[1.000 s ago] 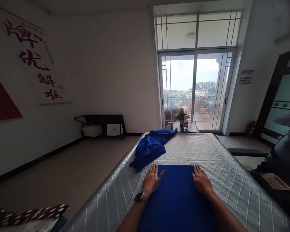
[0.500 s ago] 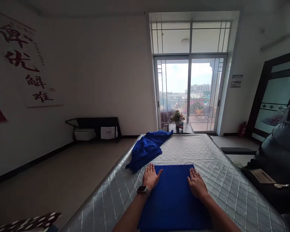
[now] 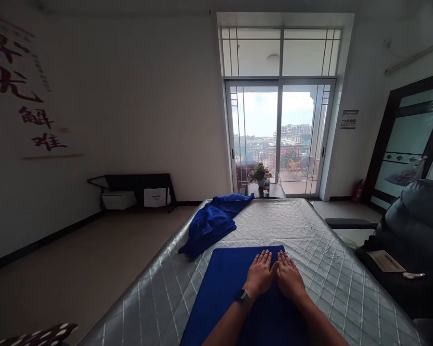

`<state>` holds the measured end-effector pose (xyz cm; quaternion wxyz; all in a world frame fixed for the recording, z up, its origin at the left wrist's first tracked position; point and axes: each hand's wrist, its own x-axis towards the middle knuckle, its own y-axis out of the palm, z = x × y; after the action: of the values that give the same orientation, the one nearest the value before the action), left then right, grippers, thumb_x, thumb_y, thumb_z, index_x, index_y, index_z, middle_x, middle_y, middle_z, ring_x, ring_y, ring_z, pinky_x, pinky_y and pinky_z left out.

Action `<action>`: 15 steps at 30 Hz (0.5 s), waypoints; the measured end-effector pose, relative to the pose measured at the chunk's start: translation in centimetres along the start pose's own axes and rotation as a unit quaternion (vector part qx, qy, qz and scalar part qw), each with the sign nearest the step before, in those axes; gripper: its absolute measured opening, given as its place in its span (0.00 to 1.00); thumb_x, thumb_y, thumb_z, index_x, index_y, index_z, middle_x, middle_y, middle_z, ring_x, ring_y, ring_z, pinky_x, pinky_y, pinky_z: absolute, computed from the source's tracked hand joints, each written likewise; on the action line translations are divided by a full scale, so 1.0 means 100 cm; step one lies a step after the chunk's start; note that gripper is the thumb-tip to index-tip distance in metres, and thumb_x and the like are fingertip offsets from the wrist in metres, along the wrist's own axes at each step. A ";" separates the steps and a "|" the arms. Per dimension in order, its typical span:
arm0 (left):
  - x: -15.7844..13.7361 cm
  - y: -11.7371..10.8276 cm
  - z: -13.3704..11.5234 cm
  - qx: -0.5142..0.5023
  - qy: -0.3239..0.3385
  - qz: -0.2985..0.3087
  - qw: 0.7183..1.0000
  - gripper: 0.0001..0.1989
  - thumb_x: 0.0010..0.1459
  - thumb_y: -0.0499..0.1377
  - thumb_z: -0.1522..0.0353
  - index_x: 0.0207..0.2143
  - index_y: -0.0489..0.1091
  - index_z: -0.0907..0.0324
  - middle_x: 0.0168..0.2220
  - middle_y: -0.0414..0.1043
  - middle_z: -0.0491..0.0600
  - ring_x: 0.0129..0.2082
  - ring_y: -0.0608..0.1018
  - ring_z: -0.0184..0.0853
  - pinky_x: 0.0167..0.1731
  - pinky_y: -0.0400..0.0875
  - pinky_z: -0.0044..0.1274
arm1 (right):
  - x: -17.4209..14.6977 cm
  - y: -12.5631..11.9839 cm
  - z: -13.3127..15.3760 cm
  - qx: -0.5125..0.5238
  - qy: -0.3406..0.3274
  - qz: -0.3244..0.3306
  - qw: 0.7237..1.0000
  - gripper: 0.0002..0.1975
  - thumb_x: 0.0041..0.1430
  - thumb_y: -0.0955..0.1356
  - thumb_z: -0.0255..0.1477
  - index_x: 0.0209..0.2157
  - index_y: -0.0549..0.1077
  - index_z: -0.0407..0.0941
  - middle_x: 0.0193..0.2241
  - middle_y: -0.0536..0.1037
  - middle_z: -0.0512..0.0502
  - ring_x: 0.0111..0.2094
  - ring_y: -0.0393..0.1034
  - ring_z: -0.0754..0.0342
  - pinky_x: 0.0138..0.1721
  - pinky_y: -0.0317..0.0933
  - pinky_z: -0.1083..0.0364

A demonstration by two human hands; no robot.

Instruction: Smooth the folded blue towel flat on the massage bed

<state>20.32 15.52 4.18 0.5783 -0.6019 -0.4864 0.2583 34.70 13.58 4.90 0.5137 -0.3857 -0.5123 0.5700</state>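
Flat fingers near the far edge of the smooth blue cloth (image 3: 216, 293)

We have our left hand (image 3: 258, 278) and right hand (image 3: 289, 278) palm down, thumbs meeting or nearly so. The fingers lie straight, pointing ahead and gripping nothing. The smooth blue cloth is beneath them, spreading left and back towards us on a silver quilted cover (image 3: 332, 274); its far right corner is just by our right fingertips.

Judging by the flat palms, this is smoothing work, so we do best to press lightly and evenly, leaving the far edge straight. Our right hand covers the right edge, where a careless push could drag the corner askew. Thin cloth probably ruckles easily, so our watch (image 3: 242, 294) should ride clear of it. The crumpled blue cloth (image 3: 211, 223), ahead and left of our fingers, lies apart.
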 end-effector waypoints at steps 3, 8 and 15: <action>-0.020 -0.012 0.042 0.023 -0.063 0.017 0.998 0.37 0.72 0.32 0.51 0.70 0.54 0.66 0.71 0.54 0.58 0.72 0.54 0.42 0.70 0.52 0.38 | 0.002 -0.001 0.002 0.021 0.019 0.001 1.000 0.33 0.70 0.51 0.35 0.71 0.48 0.34 0.72 0.48 0.37 0.73 0.36 0.50 0.71 0.35 0.48; -0.064 -0.028 0.127 0.065 -0.154 0.004 0.986 0.40 0.70 0.32 0.48 0.71 0.53 0.67 0.72 0.52 0.60 0.72 0.55 0.45 0.69 0.52 0.40 | 0.004 0.003 0.001 0.013 0.018 -0.001 1.000 0.33 0.70 0.49 0.36 0.71 0.47 0.34 0.73 0.46 0.39 0.73 0.35 0.51 0.71 0.34 0.48; -0.091 -0.034 0.163 0.079 -0.191 -0.020 0.978 0.42 0.69 0.32 0.46 0.71 0.51 0.68 0.72 0.50 0.62 0.72 0.55 0.46 0.68 0.53 0.40 | 0.002 -0.005 0.007 -0.012 0.020 0.010 1.000 0.33 0.71 0.49 0.35 0.71 0.49 0.33 0.73 0.47 0.39 0.73 0.36 0.51 0.71 0.36 0.48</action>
<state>1.52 14.28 1.92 0.5254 -0.4843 -0.5779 0.3943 34.09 13.64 5.55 0.5135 -0.4079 -0.5048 0.5613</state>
